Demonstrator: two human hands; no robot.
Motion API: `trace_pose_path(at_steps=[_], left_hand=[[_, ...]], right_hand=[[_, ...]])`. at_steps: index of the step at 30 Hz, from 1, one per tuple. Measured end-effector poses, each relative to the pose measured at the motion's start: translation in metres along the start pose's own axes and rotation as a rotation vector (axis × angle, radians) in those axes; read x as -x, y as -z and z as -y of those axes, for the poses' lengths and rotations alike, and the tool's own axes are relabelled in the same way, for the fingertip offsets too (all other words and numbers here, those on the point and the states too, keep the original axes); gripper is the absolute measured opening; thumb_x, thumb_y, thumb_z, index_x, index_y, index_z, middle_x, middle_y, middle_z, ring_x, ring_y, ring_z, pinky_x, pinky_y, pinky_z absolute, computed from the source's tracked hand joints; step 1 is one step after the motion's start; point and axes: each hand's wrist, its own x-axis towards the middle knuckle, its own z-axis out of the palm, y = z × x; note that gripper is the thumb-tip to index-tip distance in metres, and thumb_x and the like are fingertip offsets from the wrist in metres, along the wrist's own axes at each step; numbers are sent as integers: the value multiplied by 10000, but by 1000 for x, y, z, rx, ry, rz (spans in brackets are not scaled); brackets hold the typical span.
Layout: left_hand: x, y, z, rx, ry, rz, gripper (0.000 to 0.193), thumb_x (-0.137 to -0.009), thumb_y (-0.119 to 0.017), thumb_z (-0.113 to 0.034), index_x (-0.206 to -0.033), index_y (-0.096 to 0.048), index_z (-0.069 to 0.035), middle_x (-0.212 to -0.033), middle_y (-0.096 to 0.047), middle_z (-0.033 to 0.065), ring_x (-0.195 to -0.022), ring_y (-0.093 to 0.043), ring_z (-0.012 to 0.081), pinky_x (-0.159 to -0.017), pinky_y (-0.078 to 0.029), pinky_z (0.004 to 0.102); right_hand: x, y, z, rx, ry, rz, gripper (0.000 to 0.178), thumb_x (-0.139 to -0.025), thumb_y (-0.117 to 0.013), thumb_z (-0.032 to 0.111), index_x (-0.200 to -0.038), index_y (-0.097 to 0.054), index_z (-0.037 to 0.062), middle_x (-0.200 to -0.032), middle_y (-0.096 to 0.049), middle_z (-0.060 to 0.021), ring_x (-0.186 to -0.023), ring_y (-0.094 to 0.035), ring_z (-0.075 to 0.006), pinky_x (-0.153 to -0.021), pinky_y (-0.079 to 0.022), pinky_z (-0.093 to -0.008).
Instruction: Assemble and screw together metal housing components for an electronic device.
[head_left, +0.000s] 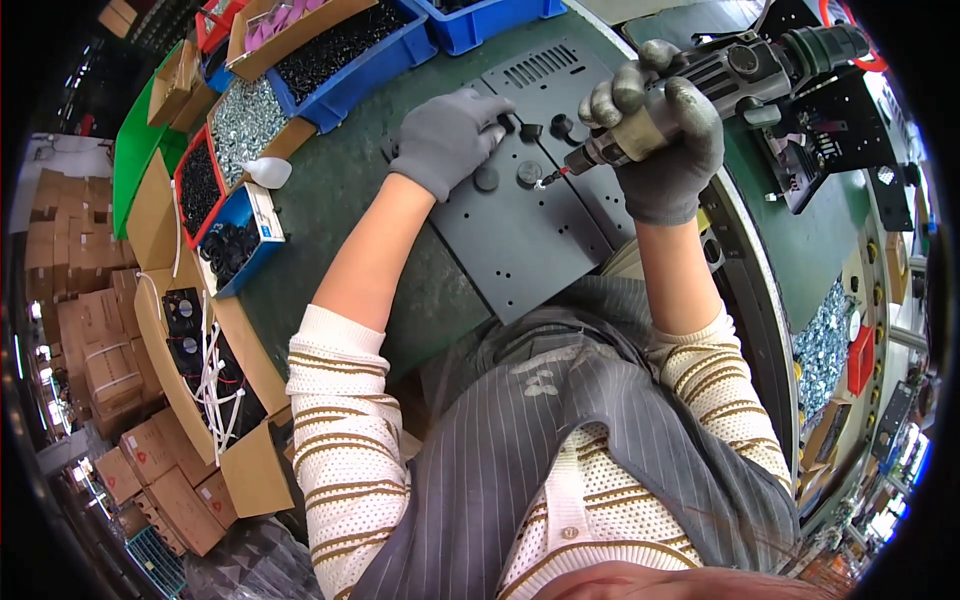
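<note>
My right hand (pixel 665 150), in a grey glove with dark-stained fingers, is closed around a grey electric screwdriver (pixel 720 80). Its bit points down and left, and a small shiny screw (pixel 541 184) shows at the tip, beside a round black rubber foot (pixel 529 173). Below lies a dark grey metal panel (pixel 530 250) with small holes and a slotted vent. My left hand (pixel 445 140), also gloved, rests at the panel's far left part. Its fingers are curled together next to a dark round piece; what they pinch is mostly hidden. More black feet (pixel 486 179) lie near it.
Blue bins (pixel 345 75) of black screws stand at the far left, near silver screws (pixel 245 122) and a small blue box (pixel 240 245) of black parts. A white bottle (pixel 268 172) lies beside them. At right are a black bracketed metal part (pixel 815 150) and a conveyor edge (pixel 745 250).
</note>
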Motion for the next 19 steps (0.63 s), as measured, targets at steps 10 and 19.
trace_pose_path(at_steps=[10, 19], left_hand=[[-8, 2, 30, 124, 402, 47, 356, -829, -620, -408, -1085, -659, -164, -992, -668, 94, -892, -638, 255, -754, -493, 378], [-15, -10, 19, 207, 400, 38, 354, -829, -632, -367, -1098, -654, -137, -1033, -646, 132, -929, -626, 283, -791, -488, 362]], right_hand=[[-50, 5, -23, 472, 11, -91, 326, -826, -510, 195, -1103, -493, 24, -779, -555, -125, -687, -577, -243, -620, -483, -345], [-104, 3, -67, 524, -88, -56, 330, -787, -626, 82, -1069, -459, 45, -777, -557, -77, -623, -589, -181, -574, -507, -317]])
